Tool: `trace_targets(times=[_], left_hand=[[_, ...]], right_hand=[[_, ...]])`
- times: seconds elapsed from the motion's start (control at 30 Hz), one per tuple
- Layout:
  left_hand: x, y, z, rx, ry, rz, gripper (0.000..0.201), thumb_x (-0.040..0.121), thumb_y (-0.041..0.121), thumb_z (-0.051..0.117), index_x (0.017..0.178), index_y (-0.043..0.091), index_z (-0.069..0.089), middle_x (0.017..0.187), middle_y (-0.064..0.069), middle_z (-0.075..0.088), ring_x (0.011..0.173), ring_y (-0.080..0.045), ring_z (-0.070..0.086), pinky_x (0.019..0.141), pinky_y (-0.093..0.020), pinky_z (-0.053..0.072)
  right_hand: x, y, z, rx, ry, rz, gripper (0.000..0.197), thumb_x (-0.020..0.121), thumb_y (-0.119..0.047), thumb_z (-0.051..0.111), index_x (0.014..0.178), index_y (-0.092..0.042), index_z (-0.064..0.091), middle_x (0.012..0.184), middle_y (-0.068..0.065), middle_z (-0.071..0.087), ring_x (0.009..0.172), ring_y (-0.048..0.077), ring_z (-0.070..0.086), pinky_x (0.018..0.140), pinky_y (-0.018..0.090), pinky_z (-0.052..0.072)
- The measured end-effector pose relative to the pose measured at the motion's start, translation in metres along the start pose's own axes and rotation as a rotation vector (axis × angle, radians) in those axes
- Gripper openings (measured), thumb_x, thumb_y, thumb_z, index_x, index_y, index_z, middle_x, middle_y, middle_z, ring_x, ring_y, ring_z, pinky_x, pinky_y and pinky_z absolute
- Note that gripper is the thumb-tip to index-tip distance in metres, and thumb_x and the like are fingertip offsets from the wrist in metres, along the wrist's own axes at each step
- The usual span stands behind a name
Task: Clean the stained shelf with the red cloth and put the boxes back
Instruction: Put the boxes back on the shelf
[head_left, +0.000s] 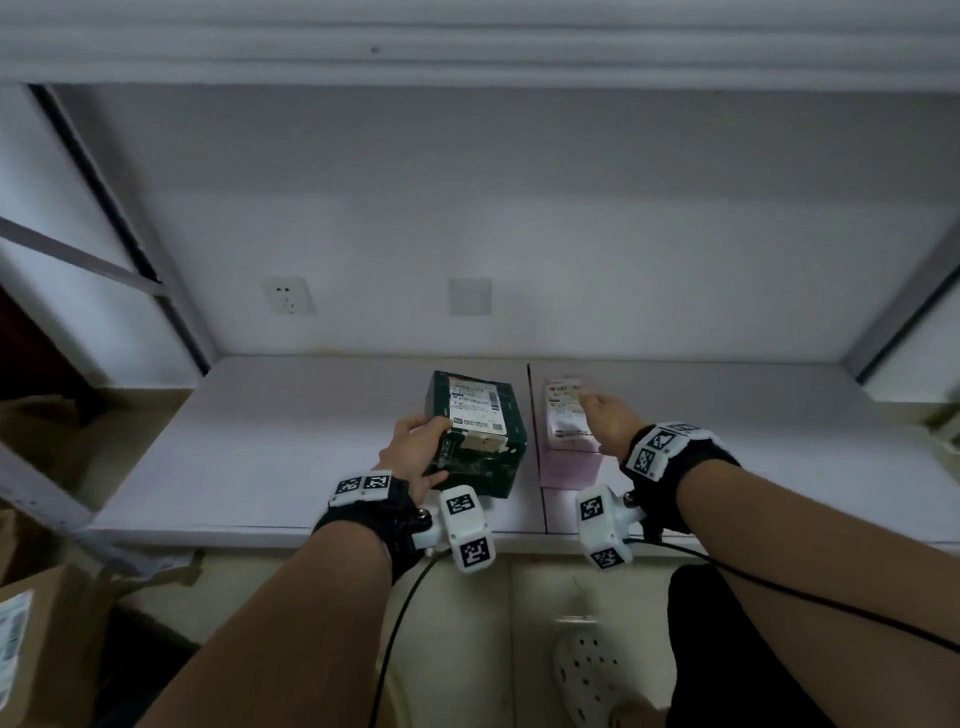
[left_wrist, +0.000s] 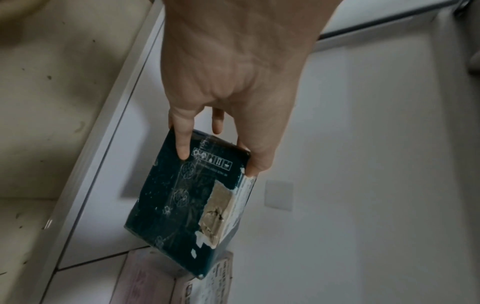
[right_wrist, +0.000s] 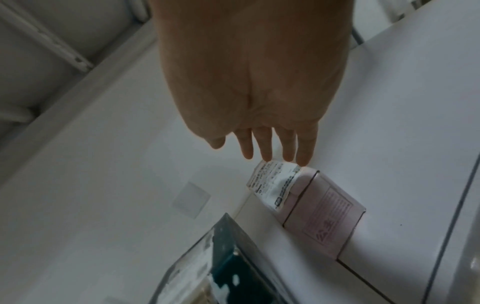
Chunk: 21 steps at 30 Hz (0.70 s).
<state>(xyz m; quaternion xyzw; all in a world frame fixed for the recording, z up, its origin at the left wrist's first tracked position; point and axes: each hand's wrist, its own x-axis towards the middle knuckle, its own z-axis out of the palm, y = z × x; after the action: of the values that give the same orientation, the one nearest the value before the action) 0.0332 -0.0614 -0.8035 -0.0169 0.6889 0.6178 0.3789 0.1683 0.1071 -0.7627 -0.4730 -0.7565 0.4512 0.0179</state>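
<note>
A dark green box (head_left: 475, 431) with a white shipping label sits on the white shelf (head_left: 291, 441), left of the shelf's seam. My left hand (head_left: 415, 452) grips its near left end, thumb on one side and fingers on the other; the left wrist view shows that hand (left_wrist: 215, 133) on the green box (left_wrist: 192, 197). A pale pink box (head_left: 566, 441) stands right of the seam. My right hand (head_left: 605, 421) hovers over it with straight fingers (right_wrist: 288, 148) just at the label end of the pink box (right_wrist: 319, 207). No red cloth is in view.
The shelf has a white back wall with a socket (head_left: 288, 295) and a blank cover plate (head_left: 469, 296). Metal uprights frame both sides. Cardboard boxes (head_left: 31, 639) stand on the floor at the lower left. A foot in a white clog (head_left: 592, 675) is below the shelf edge.
</note>
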Motion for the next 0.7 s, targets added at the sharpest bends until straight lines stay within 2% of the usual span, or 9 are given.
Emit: trace_targets(times=[0.07, 0.13, 0.23, 0.33, 0.47, 0.57, 0.7], left_hand=[[0.013, -0.007, 0.01, 0.023, -0.015, -0.014, 0.041, 0.086, 0.027, 0.064, 0.121, 0.027, 0.042, 0.126, -0.007, 0.052, 0.109, -0.026, 0.053, 0.084, -0.038, 0.052], [0.022, -0.011, 0.02, 0.031, -0.017, -0.03, 0.039, 0.086, 0.028, 0.064, 0.119, 0.029, 0.042, 0.127, -0.008, 0.053, 0.111, -0.026, 0.054, 0.081, -0.037, 0.05], [0.037, -0.017, 0.031, 0.026, 0.0, -0.033, 0.04, 0.087, 0.028, 0.063, 0.123, 0.027, 0.045, 0.129, -0.006, 0.052, 0.116, -0.025, 0.051, 0.084, -0.036, 0.05], [0.048, -0.02, 0.042, 0.012, -0.01, -0.025, 0.045, 0.087, 0.027, 0.062, 0.129, 0.027, 0.045, 0.127, -0.005, 0.054, 0.115, -0.023, 0.052, 0.087, -0.036, 0.051], [0.055, -0.023, 0.05, -0.009, -0.048, -0.037, 0.04, 0.091, 0.018, 0.054, 0.13, 0.022, 0.047, 0.121, -0.005, 0.06, 0.111, -0.023, 0.057, 0.095, -0.039, 0.05], [0.067, -0.03, 0.05, 0.008, -0.096, -0.032, 0.045, 0.091, 0.004, 0.048, 0.133, 0.019, 0.048, 0.122, -0.008, 0.064, 0.109, -0.029, 0.063, 0.095, -0.047, 0.052], [0.064, -0.027, 0.052, 0.112, -0.104, 0.047, 0.046, 0.093, -0.005, 0.044, 0.132, 0.018, 0.049, 0.121, -0.011, 0.064, 0.109, -0.03, 0.063, 0.098, -0.047, 0.051]], right_hand=[[0.01, 0.003, -0.008, 0.008, 0.005, 0.033, 0.05, 0.103, -0.026, 0.025, 0.135, 0.009, 0.042, 0.144, 0.025, 0.039, 0.133, 0.04, 0.037, 0.111, 0.044, 0.03], [0.019, 0.008, -0.013, 0.009, 0.009, 0.038, 0.048, 0.103, -0.025, 0.027, 0.134, 0.009, 0.044, 0.144, 0.024, 0.04, 0.132, 0.039, 0.038, 0.111, 0.044, 0.031], [0.032, 0.017, -0.014, -0.01, -0.002, 0.034, 0.049, 0.104, -0.026, 0.026, 0.132, 0.009, 0.045, 0.141, 0.025, 0.043, 0.129, 0.039, 0.042, 0.109, 0.044, 0.033], [0.042, 0.022, -0.014, 0.022, 0.001, 0.037, 0.049, 0.104, -0.026, 0.026, 0.127, 0.01, 0.051, 0.134, 0.026, 0.049, 0.117, 0.035, 0.05, 0.105, 0.043, 0.038], [0.05, 0.024, -0.016, 0.026, -0.02, 0.079, 0.05, 0.104, -0.026, 0.024, 0.133, 0.009, 0.043, 0.139, 0.026, 0.044, 0.128, 0.038, 0.043, 0.103, 0.037, 0.037], [0.054, 0.022, -0.017, 0.024, -0.01, 0.081, 0.051, 0.104, -0.027, 0.021, 0.136, 0.007, 0.04, 0.14, 0.024, 0.043, 0.129, 0.037, 0.042, 0.102, 0.036, 0.037], [0.054, 0.02, -0.014, 0.02, -0.007, 0.083, 0.053, 0.104, -0.031, 0.022, 0.137, 0.006, 0.04, 0.14, 0.024, 0.044, 0.129, 0.037, 0.043, 0.103, 0.037, 0.037]])
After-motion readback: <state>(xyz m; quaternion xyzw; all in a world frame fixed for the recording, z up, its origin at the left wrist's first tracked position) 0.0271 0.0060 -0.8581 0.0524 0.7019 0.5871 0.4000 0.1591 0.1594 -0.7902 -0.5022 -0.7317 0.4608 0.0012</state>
